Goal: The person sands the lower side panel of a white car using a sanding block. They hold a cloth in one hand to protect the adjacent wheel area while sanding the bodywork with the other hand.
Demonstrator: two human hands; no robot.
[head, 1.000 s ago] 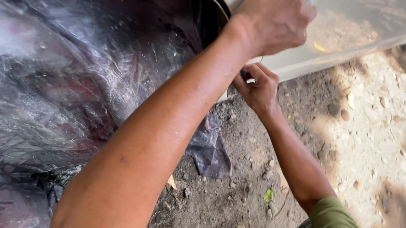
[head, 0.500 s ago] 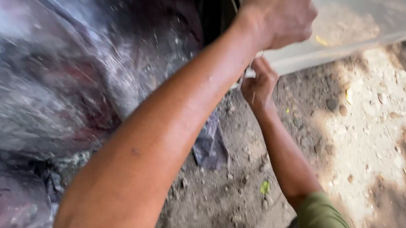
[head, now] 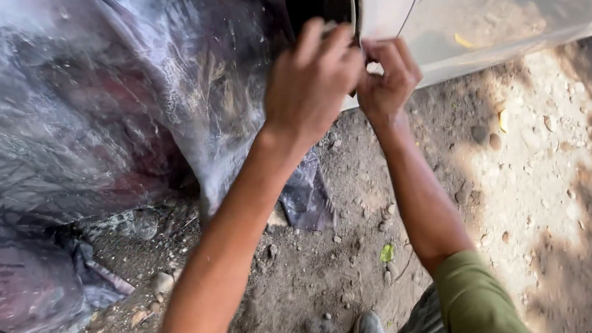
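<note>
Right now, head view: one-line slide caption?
Left hand and right hand meet at the lower edge of a pale body panel, beside clear plastic sheeting, above dirt ground.

Head view, steeply down, close above hands [head: 345, 76]

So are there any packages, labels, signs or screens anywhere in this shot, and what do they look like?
No labels, signs or screens show.
Clear crinkled plastic sheet wrapping: the nearest thing to packaging, draped over a dark bulky shape on the left, glossy with grey-purple glints; the left hand is at its edge.
Pale grey smooth car body panel: top right, unmarked; the right hand is at its lower edge.
</note>
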